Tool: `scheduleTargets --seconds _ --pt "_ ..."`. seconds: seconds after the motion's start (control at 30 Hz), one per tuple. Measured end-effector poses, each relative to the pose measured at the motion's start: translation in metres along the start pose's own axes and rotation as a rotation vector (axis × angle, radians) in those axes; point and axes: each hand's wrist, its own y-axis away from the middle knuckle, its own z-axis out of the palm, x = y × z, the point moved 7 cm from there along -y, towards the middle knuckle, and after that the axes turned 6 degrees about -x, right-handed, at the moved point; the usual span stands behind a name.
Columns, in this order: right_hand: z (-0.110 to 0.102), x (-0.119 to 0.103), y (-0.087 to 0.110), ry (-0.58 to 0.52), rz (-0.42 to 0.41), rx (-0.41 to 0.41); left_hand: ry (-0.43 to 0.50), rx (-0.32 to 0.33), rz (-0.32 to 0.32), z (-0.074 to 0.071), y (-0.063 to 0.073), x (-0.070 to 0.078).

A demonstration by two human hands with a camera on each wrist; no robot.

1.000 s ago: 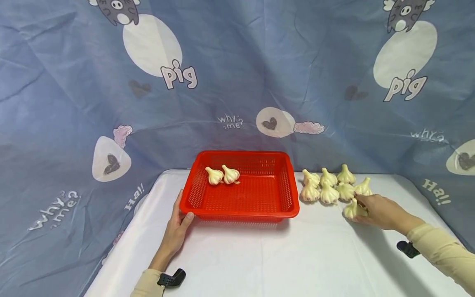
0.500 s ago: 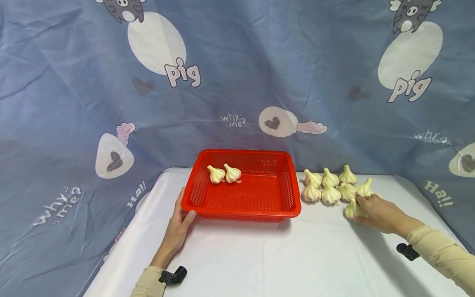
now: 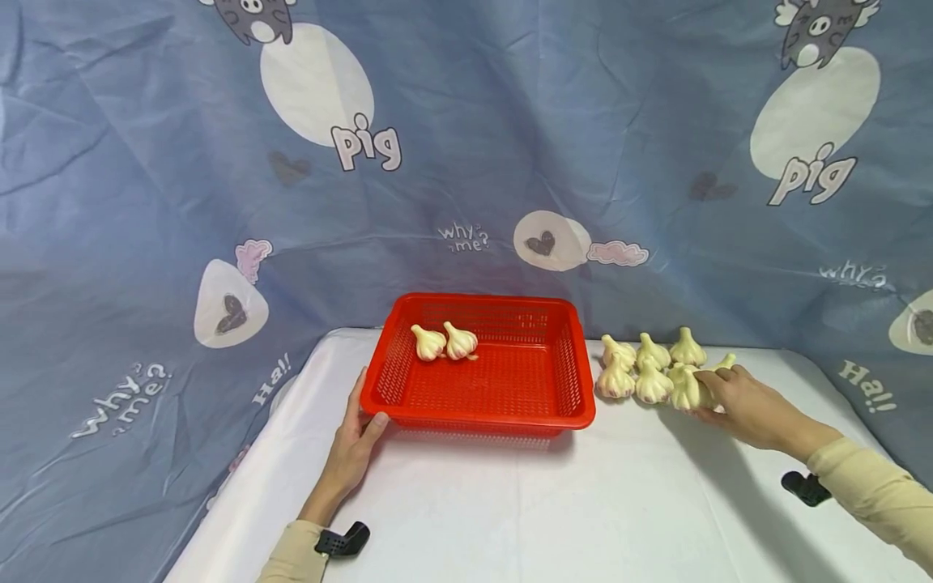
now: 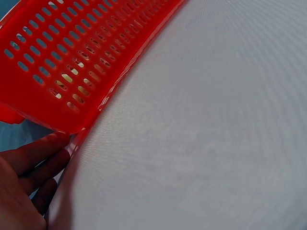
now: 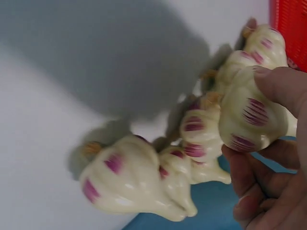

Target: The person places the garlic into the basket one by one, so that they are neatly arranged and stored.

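Note:
My right hand point(image 3: 754, 405) pinches a garlic bulb point(image 5: 252, 115) between thumb and fingers, the thumb on one side and fingertips on the other. Its cream skin carries purple streaks. In the head view this bulb overlaps the group of garlic bulbs point(image 3: 652, 382) standing right of the red basket. At the basket's near left corner lies my left hand point(image 3: 348, 453), its thumb along the front and its fingers at the left side, fairly straight. The left wrist view shows fingertips right at the corner of the red basket point(image 4: 53, 103). Two garlic bulbs point(image 3: 445, 342) lie inside the basket, at its back left.
The red basket point(image 3: 481, 421) has perforated walls and a wide rim, and stands near the back of the white-covered table point(image 3: 525, 510). A blue printed cloth point(image 3: 437, 162) hangs behind and at both sides. Each wrist wears a black band point(image 3: 342, 540).
My right hand has moved slightly left and upward with the garlic bulb, which now overlaps the row behind. The left hand stays at the basket corner. The whole head view has shifted a little.

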Motion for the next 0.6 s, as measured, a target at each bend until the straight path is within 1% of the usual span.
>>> scheduleTargets --seconds 0.1,0.23,0.4,0.6 --pt "-0.012 -0.002 -0.008 -0.005 -0.023 0.053 0.009 -0.005 -0.006 -0.001 -0.001 -0.001" --pt "-0.025 -0.004 -0.022 -0.045 -0.003 0.035 0.020 -0.010 -0.008 -0.002 -0.002 -0.001" --pt "-0.035 -0.008 -0.042 -0.088 0.002 0.013 0.033 -0.014 -0.006 -0.001 -0.001 -0.002" --pt "-0.046 -0.019 -0.068 -0.144 -0.025 0.028 0.023 -0.015 -0.007 0.000 0.000 0.001"
